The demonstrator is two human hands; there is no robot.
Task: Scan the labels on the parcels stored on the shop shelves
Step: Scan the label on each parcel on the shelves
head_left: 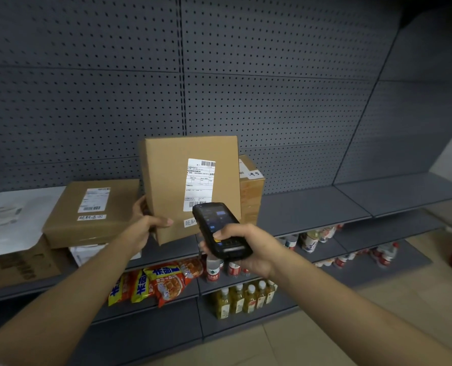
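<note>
Grey pegboard shelving (312, 207), parcels on upper shelf. Left hand (144, 220) grips upright box (166, 186) by lower edge, label (199, 184) facing out. Right hand (248, 247) wraps scanner (219, 231), aimed at label. Flat box (69, 215), rear box (251, 191), white mailer (8, 215) likely unscanned.

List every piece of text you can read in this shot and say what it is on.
"超期退回": handwritten slip on the flat box.
Shipping label on the held parcel: barcodes and print, too small to read.
Handwritten slip below it: partly hidden by the scanner.
Slip on the box behind: blurred.
Snack bags, bottles: lettering not legible.
</note>
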